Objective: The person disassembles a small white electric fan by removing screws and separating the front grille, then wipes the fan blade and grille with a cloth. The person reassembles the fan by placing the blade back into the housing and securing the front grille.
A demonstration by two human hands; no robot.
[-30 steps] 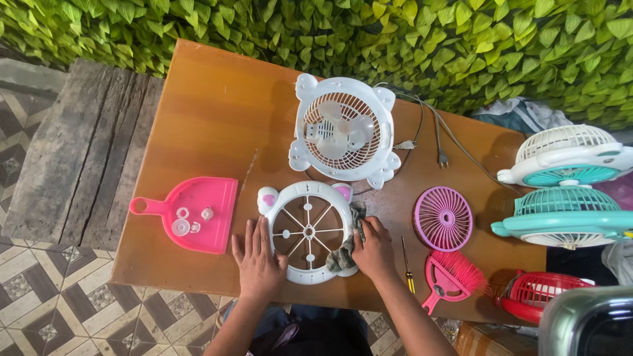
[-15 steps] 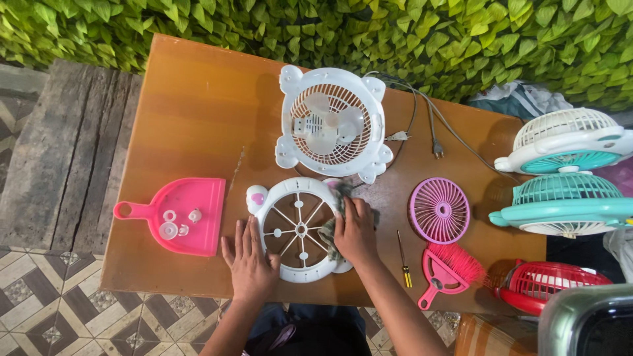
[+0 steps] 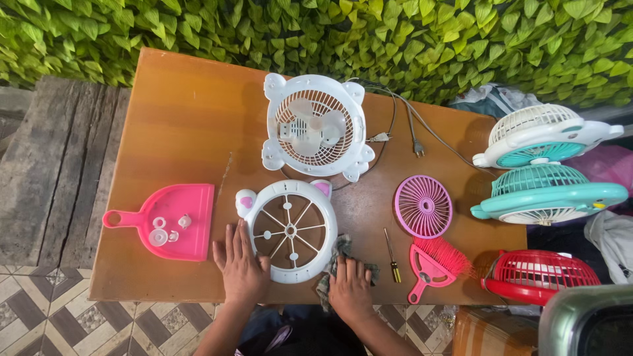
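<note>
Fan guard ring (image 3: 288,231), white with spokes and two small pink-tipped ears, lies flat at the near middle of the bench (image 3: 184,118), close enough to the near edge that I reach it with both hands without stretching. My left hand (image 3: 241,264) lies palm down, fingers spread, on the ring's near left rim; I judge it is pinning the light plastic so it does not slide. My right hand (image 3: 349,287) presses flat on a crumpled grey cloth (image 3: 336,254) just at the ring's near right rim, the cloth touching the plastic there. Neither hand is closed around anything; both are open and bearing down, well apart, one on each side of the ring.

Just beyond the ring sits the white fan body (image 3: 314,126), face up with its blades bare, its grey cord (image 3: 422,135) trailing off to the far right with the plug free on the wood. To the left, a pink dustpan (image 3: 173,221) serves as a tray for several small clear and white fittings, which keeps them from rolling off. To the right lie a round pink grille (image 3: 423,206), a small screwdriver (image 3: 391,256) near my right hand, and a pink hand brush (image 3: 435,264). Further right, two teal-and-white fans (image 3: 544,175) are stacked, with a red fan (image 3: 537,277) nearer.
</note>
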